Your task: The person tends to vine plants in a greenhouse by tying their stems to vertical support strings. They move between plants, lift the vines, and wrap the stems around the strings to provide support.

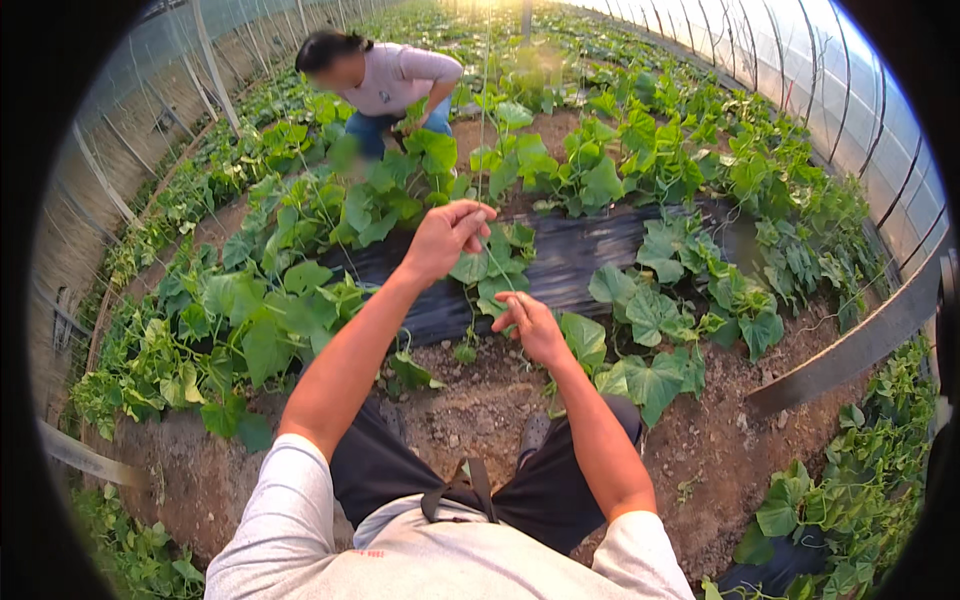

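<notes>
My left hand [451, 238] pinches a thin pale string [486, 105] that hangs down from above. Below it the string slants right to my right hand [528, 324], whose thumb and fingers close on its lower stretch. Just behind and under the string grows a broad-leaved vine plant [491, 262], probably cucumber, with a thin stem reaching the soil. Another leafy vine [651, 379] stands close to the right of my right hand. Part of the string's lower end is hidden by the fingers.
A person [386, 86] bends over the plants at the upper left. Black plastic mulch film [577, 244] covers the bed ahead, and bare soil [480, 405] lies between my feet. A curved grey strip [847, 352] crosses at the right. Greenhouse film walls [862, 90] rise beyond.
</notes>
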Demonstrator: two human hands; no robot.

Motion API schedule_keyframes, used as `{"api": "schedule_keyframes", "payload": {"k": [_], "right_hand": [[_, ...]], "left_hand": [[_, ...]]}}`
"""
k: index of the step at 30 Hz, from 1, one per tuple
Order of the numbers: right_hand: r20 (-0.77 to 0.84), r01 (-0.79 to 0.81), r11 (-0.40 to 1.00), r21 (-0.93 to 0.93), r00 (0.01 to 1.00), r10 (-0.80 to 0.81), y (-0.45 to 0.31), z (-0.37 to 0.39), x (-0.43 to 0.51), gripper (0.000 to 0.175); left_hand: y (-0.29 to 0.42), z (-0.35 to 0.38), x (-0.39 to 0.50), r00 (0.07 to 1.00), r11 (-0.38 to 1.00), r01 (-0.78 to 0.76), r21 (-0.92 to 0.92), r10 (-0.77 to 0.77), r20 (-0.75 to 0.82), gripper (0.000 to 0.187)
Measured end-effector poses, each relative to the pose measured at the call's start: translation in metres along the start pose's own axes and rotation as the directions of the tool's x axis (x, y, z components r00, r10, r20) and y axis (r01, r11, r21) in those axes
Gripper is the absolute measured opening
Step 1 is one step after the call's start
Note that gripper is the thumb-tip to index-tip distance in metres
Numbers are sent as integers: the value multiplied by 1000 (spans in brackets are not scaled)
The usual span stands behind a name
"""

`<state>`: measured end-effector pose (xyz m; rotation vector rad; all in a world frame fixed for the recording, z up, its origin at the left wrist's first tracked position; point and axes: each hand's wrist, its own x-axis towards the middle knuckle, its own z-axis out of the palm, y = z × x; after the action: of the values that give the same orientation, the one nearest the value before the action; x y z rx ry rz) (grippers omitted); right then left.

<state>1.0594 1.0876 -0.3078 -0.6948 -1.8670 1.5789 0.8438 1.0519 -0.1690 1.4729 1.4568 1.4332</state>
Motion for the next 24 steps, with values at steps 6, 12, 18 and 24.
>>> {"api": "schedule_keyframes", "payload": {"k": [6,12,18,24], "right_hand": [[-5,-82,997,-4,997,82,8,-7,-3,39],[-223,-128,982,141,962,158,-13,-41,-17,37],[-377,-91,949,303,903,207,-23,-75,-35,38],[-475,-77,942,327,848,234,-16,-109,-35,38]], "left_hand": [[-3,10,-6,988,999,-31,34,25,154,30],[-77,-5,-25,961,968,235,83,-244,126,35],[-230,-25,-38,787,797,596,97,-604,129,37],[-350,6,26,684,702,706,90,-710,171,37]]}}
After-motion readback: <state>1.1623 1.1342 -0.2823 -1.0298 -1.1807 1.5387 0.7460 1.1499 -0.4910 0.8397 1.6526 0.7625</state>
